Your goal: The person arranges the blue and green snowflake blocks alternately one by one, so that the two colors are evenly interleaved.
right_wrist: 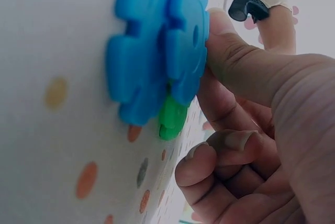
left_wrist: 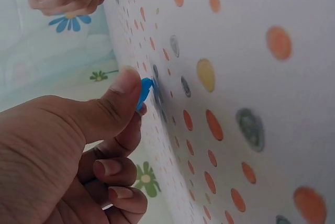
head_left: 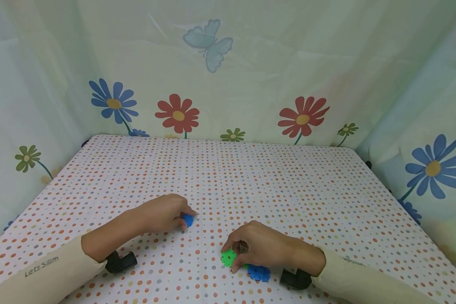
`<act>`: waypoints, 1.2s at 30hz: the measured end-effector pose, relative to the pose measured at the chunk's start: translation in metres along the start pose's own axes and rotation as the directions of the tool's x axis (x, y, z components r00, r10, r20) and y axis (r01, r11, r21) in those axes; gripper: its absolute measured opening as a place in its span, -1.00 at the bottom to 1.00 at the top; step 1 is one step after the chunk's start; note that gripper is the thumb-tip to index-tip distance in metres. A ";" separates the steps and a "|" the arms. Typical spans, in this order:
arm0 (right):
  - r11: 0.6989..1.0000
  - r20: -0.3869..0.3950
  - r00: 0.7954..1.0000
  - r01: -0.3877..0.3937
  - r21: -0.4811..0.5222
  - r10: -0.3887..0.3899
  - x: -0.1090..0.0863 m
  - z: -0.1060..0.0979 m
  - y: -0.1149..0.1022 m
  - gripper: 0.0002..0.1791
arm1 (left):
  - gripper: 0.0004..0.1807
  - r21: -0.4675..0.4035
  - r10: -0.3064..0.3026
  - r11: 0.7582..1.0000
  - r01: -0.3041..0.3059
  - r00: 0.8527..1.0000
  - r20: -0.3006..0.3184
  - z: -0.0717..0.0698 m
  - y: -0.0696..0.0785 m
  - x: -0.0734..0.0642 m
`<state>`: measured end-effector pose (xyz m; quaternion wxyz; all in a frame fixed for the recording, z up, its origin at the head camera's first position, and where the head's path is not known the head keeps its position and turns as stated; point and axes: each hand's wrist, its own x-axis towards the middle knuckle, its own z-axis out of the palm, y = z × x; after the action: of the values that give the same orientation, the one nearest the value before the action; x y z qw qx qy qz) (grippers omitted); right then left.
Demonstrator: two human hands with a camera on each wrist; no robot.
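My left hand (head_left: 163, 213) pinches a small blue notched disc (head_left: 188, 220) between thumb and index finger, low over the spotted cloth. Only an edge of that disc shows past the thumb in the left wrist view. To the right, my right hand (head_left: 264, 245) grips a bright green notched disc (head_left: 228, 258), index finger at its far side and thumb at its near side. Beneath the right palm lies a blue notched disc (head_left: 259, 273). Up close in the right wrist view, two blue discs (right_wrist: 186, 41) overlap, with a green piece (right_wrist: 172, 119) just beyond them.
A white tablecloth (head_left: 251, 181) with coloured dots covers the table. Flower-printed curtains (head_left: 235, 84) hang along its back and both sides. Black wrist mounts (head_left: 120, 262) sit under both cuffs.
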<state>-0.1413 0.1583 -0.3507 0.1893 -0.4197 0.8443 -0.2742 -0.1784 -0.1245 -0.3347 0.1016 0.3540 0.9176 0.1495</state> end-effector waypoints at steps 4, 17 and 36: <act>1.000 -0.003 1.000 0.003 0.001 -0.003 0.000 0.000 0.000 -0.65 | -0.68 -0.016 -0.018 1.000 0.018 1.000 -0.010 0.000 0.000 0.002; 0.999 0.036 0.999 0.037 0.037 -0.038 0.000 -0.003 0.001 -0.66 | -0.67 -0.153 -0.023 0.988 0.014 0.998 -0.058 0.001 -0.009 0.007; 0.974 -0.233 0.970 -0.009 0.228 0.064 0.049 -0.048 0.049 -0.67 | -0.69 -0.383 -0.161 0.920 0.088 0.973 -0.165 0.004 -0.032 0.029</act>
<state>-0.2258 0.1572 -0.3481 0.1376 -0.3438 0.8321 -0.4130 -0.2183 -0.1268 -0.3523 0.0869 0.2528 0.8986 0.3478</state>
